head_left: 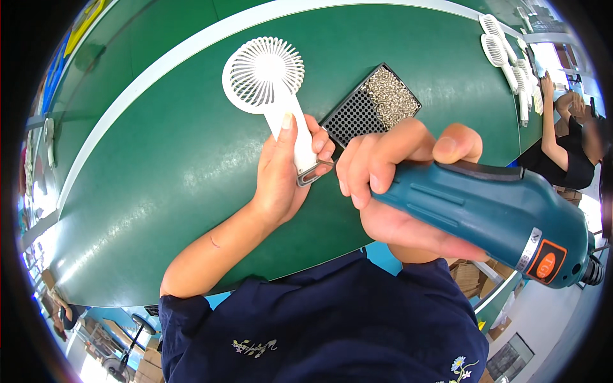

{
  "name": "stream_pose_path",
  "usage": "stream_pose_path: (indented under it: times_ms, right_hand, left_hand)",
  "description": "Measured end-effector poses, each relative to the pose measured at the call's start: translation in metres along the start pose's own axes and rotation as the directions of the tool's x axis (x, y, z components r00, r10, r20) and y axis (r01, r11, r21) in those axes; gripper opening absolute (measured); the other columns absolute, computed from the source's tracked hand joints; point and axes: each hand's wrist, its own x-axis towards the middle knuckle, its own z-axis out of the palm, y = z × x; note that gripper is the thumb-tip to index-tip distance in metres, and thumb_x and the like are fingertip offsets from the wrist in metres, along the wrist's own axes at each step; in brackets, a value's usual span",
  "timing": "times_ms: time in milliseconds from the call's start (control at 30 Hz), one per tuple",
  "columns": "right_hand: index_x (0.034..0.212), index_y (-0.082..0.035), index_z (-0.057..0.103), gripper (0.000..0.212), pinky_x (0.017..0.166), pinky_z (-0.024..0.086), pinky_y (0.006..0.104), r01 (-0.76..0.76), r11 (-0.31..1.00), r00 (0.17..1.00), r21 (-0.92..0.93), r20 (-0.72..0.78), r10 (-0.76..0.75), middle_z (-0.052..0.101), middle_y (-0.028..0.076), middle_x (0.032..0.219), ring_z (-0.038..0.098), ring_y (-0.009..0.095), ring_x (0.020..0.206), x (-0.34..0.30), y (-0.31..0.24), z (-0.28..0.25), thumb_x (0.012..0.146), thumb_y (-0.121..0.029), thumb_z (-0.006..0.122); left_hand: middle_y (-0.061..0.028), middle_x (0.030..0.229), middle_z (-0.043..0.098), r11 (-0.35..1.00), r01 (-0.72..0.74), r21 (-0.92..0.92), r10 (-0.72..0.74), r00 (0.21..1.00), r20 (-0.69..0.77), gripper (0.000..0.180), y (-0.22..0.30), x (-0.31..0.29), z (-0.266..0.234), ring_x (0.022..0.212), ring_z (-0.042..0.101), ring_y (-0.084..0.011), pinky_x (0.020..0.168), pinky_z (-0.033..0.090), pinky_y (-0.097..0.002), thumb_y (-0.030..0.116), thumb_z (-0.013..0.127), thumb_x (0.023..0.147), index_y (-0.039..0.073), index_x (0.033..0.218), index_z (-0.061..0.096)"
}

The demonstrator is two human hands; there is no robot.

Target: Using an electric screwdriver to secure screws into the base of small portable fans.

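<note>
A white handheld fan (281, 96) with a round slatted head is gripped by its handle in my left hand (281, 166), thumb along the handle. A grey loop-like piece (309, 177) sits at the handle's lower end. My right hand (402, 185) wraps round a teal electric screwdriver (485, 207), held slantwise with its cord end toward the lower right. The screwdriver's working end points at the base of the fan's handle; its tip is mostly hidden behind my right fingers, so I cannot tell whether it touches.
Behind my hands on the green table (179, 147) lies a black perforated tray (357, 118) with many small silvery screws (391, 96) heaped in one part. More white fans (511, 60) lie at the far right, near another person (562, 140) in dark clothing.
</note>
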Motion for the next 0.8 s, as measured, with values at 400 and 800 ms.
stream_pose_path:
  times_ms: [400, 800]
  right_hand:
    - [0.126, -0.015, 0.038, 0.08, 0.047, 0.041, 0.0325, 0.1, 0.99, 0.991, -0.096, -0.084, -0.108, 0.05, 0.009, 0.083, 0.05, 0.019, 0.051, 0.007, -0.026, -0.021, 0.076, -0.075, 0.051]
    - [0.123, -0.015, 0.041, 0.082, 0.041, 0.04, 0.0319, 0.109, 0.977, 0.966, -0.186, -0.211, -0.148, 0.05, 0.009, 0.075, 0.047, 0.018, 0.044, -0.007, -0.016, -0.049, 0.075, -0.082, 0.042]
  left_hand:
    - [-0.0028, 0.079, 0.045, 0.994, 0.008, -0.111, 0.0, 0.998, 0.065, 0.038, -0.004, 0.006, -0.001, 0.07, 0.043, -0.012, 0.056, 0.036, -0.0244, 0.044, 0.039, 0.099, 0.007, 0.1, 0.045]
    - [-0.0014, 0.08, 0.043, 0.997, -0.008, -0.08, 0.014, 0.997, 0.081, 0.032, 0.0, 0.008, -0.003, 0.066, 0.041, -0.0101, 0.056, 0.035, -0.0243, 0.037, 0.037, 0.101, 0.007, 0.107, 0.045]
